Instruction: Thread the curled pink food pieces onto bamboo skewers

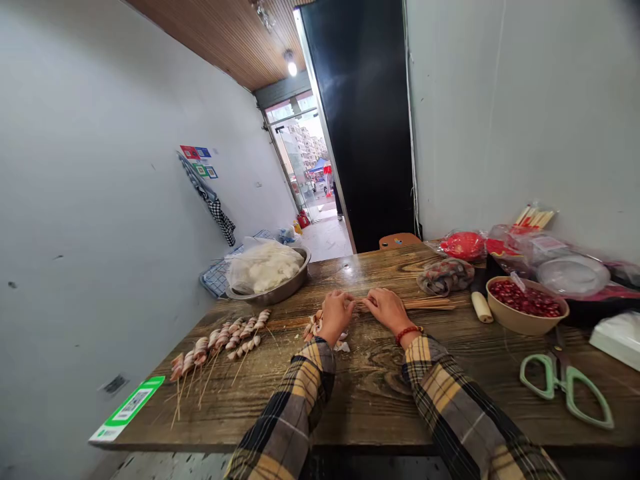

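My left hand is closed in a pinch above the table. What sits between its fingertips is too small to make out. Facing it, my right hand pinches a thin bamboo skewer that runs toward the left fingertips. Partly hidden beside my left hand is a small pile of tan-pink pieces that look like garlic cloves, with pale scraps near the wrist. Further left lies a row of loaded skewers, threaded with whitish and purple-brown pieces. A bundle of bare skewers lies right of my right hand.
On the wooden table, a metal basin with a white bagged mass stands back left. At right are a bowl of dark red pieces, green-handled scissors, a crumpled cloth and packaged plastic goods. A QR-code card lies front left.
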The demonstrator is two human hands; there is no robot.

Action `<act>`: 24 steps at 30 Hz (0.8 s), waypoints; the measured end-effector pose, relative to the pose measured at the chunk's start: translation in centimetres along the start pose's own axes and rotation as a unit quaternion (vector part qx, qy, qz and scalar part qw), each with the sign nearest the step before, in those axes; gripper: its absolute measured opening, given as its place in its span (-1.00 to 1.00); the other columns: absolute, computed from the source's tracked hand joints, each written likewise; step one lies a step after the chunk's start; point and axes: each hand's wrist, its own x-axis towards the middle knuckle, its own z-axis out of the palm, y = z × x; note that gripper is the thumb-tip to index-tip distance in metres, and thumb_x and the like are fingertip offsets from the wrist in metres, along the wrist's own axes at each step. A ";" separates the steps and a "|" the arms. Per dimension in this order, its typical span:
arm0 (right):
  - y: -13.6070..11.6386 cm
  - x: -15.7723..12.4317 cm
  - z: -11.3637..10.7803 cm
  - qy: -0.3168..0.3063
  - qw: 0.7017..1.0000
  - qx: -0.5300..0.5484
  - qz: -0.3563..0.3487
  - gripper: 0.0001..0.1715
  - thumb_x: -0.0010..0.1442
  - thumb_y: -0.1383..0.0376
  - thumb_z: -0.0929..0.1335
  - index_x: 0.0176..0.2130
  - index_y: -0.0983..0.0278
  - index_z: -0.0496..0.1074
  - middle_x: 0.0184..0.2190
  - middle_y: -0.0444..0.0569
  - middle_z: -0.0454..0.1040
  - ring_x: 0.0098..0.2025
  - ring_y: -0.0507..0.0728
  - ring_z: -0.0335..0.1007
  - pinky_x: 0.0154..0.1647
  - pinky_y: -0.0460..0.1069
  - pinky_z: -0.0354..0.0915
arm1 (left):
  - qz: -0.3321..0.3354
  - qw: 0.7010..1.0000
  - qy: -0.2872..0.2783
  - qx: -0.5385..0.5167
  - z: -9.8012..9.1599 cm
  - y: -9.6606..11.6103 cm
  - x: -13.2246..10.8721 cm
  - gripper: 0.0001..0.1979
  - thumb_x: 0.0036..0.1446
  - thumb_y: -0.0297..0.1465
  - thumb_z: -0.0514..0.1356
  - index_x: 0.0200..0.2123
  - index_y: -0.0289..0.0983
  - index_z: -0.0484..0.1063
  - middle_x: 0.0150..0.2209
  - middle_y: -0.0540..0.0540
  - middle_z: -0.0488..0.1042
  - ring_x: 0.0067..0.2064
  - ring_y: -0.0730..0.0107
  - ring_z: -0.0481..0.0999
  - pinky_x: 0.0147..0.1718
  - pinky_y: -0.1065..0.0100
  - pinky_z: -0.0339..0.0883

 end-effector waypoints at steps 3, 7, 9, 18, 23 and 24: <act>0.0 0.0 0.1 -0.001 1.000 0.006 -0.008 -0.66 0.27 0.14 0.31 -0.46 0.26 0.39 -0.47 -0.11 0.46 -0.37 0.06 0.31 -0.34 -0.07 0.05 | -0.021 0.994 0.014 -0.106 0.1 -0.2 0.1 -0.91 0.01 -0.35 0.26 -0.47 -0.21 0.55 -0.32 -0.14 0.50 -0.10 0.16 0.37 -0.03 0.17 0.17; 0.0 -0.1 0.0 -0.002 1.000 0.012 -0.015 -0.58 0.28 0.08 0.29 -0.50 0.25 0.39 -0.50 -0.10 0.44 -0.38 0.07 0.30 -0.34 -0.06 0.05 | -0.034 0.986 0.017 -0.164 0.4 -0.4 0.3 -0.88 -0.02 -0.38 0.24 -0.55 -0.25 0.51 -0.43 -0.10 0.49 -0.23 0.23 0.41 -0.08 0.20 0.20; 0.1 -0.2 0.1 -0.002 1.000 0.018 -0.025 -0.54 0.30 0.05 0.26 -0.50 0.25 0.39 -0.51 -0.09 0.44 -0.39 0.08 0.30 -0.34 -0.06 0.05 | -0.044 0.981 0.024 -0.187 0.7 -0.5 0.3 -0.88 -0.03 -0.40 0.23 -0.57 -0.27 0.50 -0.47 -0.09 0.49 -0.28 0.28 0.41 -0.13 0.23 0.22; 0.6 -0.6 0.8 0.004 1.000 -0.004 -0.029 -0.39 0.38 0.03 0.11 -0.54 0.24 0.38 -0.51 -0.05 0.47 -0.38 0.09 0.34 -0.34 -0.05 0.04 | -0.109 0.948 0.052 -0.294 2.1 -0.7 -0.3 -0.83 -0.09 -0.32 0.23 -0.58 -0.31 0.42 -0.59 -0.02 0.37 -0.49 0.44 0.33 -0.46 0.40 0.20; 1.1 -0.8 0.5 0.014 1.000 -0.024 0.007 -0.36 0.39 0.05 0.07 -0.52 0.25 0.41 -0.49 -0.02 0.50 -0.41 0.09 0.34 -0.39 -0.04 0.00 | -0.128 0.933 0.072 -0.330 0.7 -1.2 -0.8 -0.83 -0.12 -0.31 0.22 -0.59 -0.29 0.36 -0.60 0.01 0.33 -0.52 0.47 0.29 -0.50 0.42 0.15; 1.2 -0.8 0.5 0.016 0.999 -0.029 0.016 -0.35 0.39 0.05 0.07 -0.53 0.25 0.41 -0.50 -0.01 0.50 -0.42 0.09 0.34 -0.40 -0.04 -0.01 | -0.129 0.930 0.077 -0.335 0.2 -1.4 -1.0 -0.83 -0.13 -0.31 0.22 -0.60 -0.28 0.35 -0.59 0.01 0.32 -0.51 0.48 0.28 -0.49 0.42 0.15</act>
